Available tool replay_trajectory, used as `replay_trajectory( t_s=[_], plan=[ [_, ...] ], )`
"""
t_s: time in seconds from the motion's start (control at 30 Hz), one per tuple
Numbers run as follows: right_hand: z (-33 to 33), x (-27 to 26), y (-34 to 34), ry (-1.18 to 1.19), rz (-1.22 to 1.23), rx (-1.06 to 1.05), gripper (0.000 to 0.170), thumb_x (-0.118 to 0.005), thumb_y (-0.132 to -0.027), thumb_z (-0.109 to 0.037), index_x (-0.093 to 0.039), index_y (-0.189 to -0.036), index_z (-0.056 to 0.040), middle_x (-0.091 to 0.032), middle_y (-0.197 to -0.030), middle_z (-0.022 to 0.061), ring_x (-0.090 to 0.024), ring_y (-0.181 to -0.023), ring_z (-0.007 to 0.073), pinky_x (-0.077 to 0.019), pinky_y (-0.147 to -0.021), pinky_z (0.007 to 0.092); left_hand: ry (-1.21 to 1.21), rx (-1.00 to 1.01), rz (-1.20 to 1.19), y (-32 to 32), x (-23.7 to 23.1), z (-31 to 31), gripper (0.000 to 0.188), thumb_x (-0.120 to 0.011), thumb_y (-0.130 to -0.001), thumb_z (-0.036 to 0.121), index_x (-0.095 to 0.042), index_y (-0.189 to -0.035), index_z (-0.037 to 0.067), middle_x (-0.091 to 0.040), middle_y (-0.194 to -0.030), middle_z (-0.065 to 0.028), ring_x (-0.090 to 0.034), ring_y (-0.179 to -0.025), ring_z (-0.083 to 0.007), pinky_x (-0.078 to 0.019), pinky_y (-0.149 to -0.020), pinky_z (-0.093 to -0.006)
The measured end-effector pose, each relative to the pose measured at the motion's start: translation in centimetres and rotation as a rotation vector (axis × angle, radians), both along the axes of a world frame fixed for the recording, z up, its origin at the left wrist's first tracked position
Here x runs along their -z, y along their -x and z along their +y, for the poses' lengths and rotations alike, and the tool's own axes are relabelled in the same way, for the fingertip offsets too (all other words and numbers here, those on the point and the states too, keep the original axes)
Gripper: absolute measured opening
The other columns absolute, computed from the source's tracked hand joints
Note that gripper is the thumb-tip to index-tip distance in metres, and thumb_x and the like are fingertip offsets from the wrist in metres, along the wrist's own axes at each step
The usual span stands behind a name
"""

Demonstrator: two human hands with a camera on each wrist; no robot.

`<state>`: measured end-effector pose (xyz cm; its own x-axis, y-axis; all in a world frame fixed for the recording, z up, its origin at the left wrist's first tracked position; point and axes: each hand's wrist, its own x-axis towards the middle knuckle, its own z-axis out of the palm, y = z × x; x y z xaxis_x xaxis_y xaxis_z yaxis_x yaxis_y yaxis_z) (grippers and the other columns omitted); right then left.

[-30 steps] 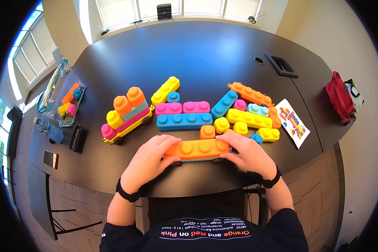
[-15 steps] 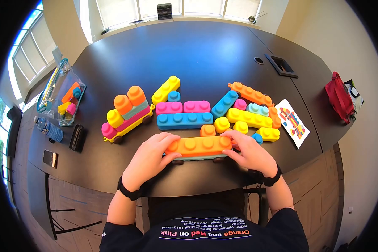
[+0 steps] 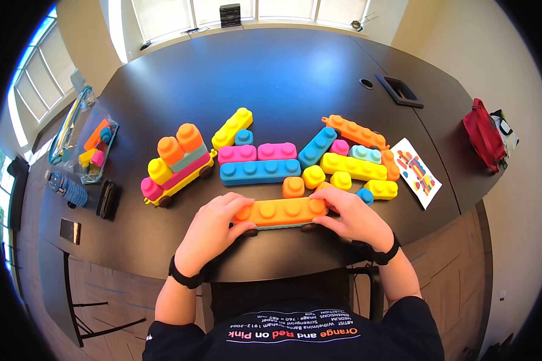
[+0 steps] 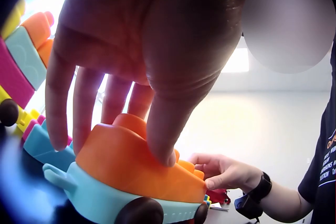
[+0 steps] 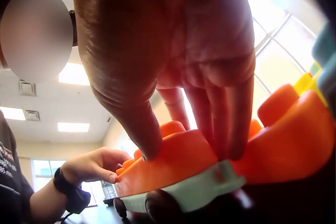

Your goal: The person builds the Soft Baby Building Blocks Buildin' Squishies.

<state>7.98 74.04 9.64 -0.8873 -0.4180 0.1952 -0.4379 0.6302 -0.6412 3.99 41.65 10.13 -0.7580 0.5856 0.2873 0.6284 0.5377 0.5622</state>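
Dark table [image 3: 253, 78] runs wide beyond orange block [image 3: 280, 212], front edge near; left hand [image 3: 215, 224], right hand [image 3: 358, 221] pinching its ends.

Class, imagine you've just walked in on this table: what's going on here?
A person is holding a long orange block near its two ends, the left hand at one end and the right hand at the other. The block sits on a light-blue wheeled base. Off to the person's left stands a wheeled stack of coloured blocks; more blocks lie beyond the hands, and a printed sheet lies to the right.
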Motion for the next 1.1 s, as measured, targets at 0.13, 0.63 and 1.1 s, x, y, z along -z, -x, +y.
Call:
replay_trajectory(
  t_s=[0.13,0.63,1.1],
  plan=[
    [0.0,-0.3,-0.1,-0.049,0.021,0.018,0.044,-0.082,-0.088,-0.010,-0.063,-0.127,-0.0038,-0.068,-0.116,0.0130,-0.070,-0.099,0.0310,-0.0569,-0.089,0.0371,-0.010,-0.017,-0.027,-0.1,0.0,0.1,0.038,-0.083,-0.086,0.018,-0.068,-0.119,0.005,-0.070,-0.110,-0.0106,-0.067,-0.103,-0.0351,-0.0560,-0.088,-0.0439],
    [-0.8,-0.2,-0.3,-0.143,0.244,0.140,0.034,-0.081,-0.088,-0.022,-0.070,-0.117,-0.0092,-0.068,-0.106,0.0089,-0.068,-0.094,0.0311,-0.0557,-0.080,0.0410,0.035,-0.045,0.069,-0.6,0.0,0.9,0.038,-0.082,-0.086,0.015,-0.069,-0.119,0.003,-0.070,-0.109,-0.0130,-0.069,-0.097,-0.0343,-0.0566,-0.086,-0.0405],
    [-0.7,-0.1,-0.3,-0.132,0.222,0.137,0.032,-0.081,-0.089,-0.022,-0.070,-0.117,-0.0096,-0.070,-0.107,0.0094,-0.069,-0.094,0.0308,-0.0561,-0.080,0.0402,0.367,-0.106,0.211,17.1,-0.4,3.8,0.025,-0.075,-0.091,0.015,-0.069,-0.110,-0.001,-0.069,-0.105,-0.0214,-0.068,-0.100,-0.0425,-0.0561,-0.088,-0.0510]
  ],
)
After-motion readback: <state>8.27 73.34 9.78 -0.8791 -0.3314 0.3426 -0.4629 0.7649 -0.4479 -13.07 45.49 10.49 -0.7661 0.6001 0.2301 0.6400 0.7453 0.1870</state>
